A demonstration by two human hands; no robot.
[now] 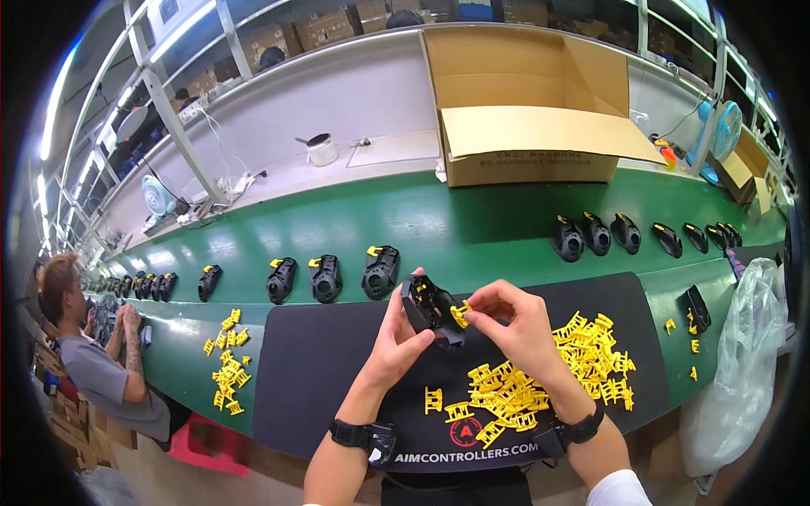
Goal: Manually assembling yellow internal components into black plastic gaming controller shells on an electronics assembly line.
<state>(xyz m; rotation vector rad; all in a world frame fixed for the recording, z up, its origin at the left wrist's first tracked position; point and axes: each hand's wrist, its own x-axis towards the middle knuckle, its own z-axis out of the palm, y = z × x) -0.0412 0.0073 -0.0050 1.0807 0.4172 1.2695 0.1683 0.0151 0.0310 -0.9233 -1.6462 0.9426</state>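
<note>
A black plastic housing is gripped by the left hand. A yellow clip is pinched against it by the right hand. More yellow clips are heaped just below that hand.

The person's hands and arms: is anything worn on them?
Both hands, left hand and right hand, are bare, without gloves. Each wrist carries a black strap with a small black device. A white sleeve shows at the right forearm's lower end.

A long green bench is backed by a white wall; strip lights are hung far left.
</note>
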